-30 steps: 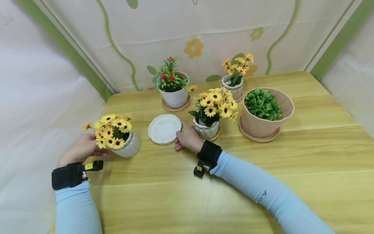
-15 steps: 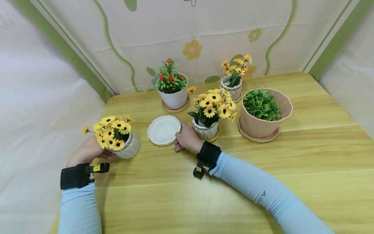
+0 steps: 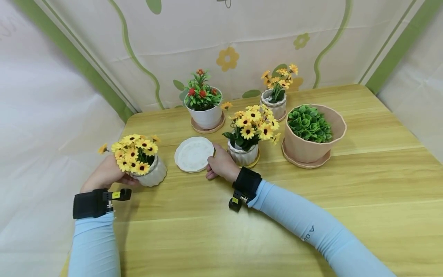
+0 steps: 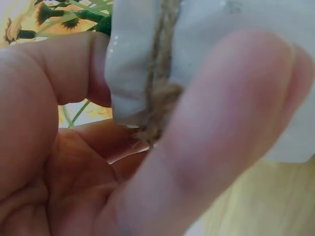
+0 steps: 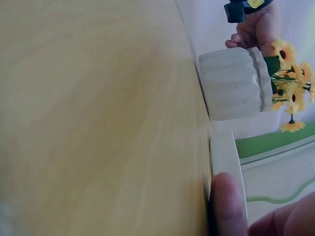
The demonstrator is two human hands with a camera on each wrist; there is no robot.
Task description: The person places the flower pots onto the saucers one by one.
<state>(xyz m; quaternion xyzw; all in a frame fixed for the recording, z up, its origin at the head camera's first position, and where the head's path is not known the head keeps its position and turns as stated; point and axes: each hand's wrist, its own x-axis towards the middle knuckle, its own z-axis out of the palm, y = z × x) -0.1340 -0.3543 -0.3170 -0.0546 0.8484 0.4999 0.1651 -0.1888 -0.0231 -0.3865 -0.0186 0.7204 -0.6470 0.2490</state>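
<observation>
At the left of the table, my left hand (image 3: 105,173) grips a white ribbed flowerpot (image 3: 154,175) of yellow daisies (image 3: 135,154). The left wrist view shows the thumb and fingers around the pot (image 4: 133,64), near a twine band (image 4: 166,44); the flowers hide some fingers in the head view. My right hand (image 3: 223,163) pinches the right edge of a round white saucer (image 3: 194,154) lying on the table. One finger (image 5: 228,201) shows against the saucer's rim in the right wrist view.
Just right of my right hand stands another daisy pot (image 3: 243,154) on a yellow saucer. A red-flowered pot (image 3: 207,117) and an orange-flowered pot (image 3: 278,107) stand farther back. At the right is a large pink pot (image 3: 308,148) with green leaves. A curtain (image 3: 190,38) hangs behind.
My left hand has moved right and closed in on the daisy pot; the flowers have since shifted slightly up and right. My right hand and the saucer have stayed in place.
</observation>
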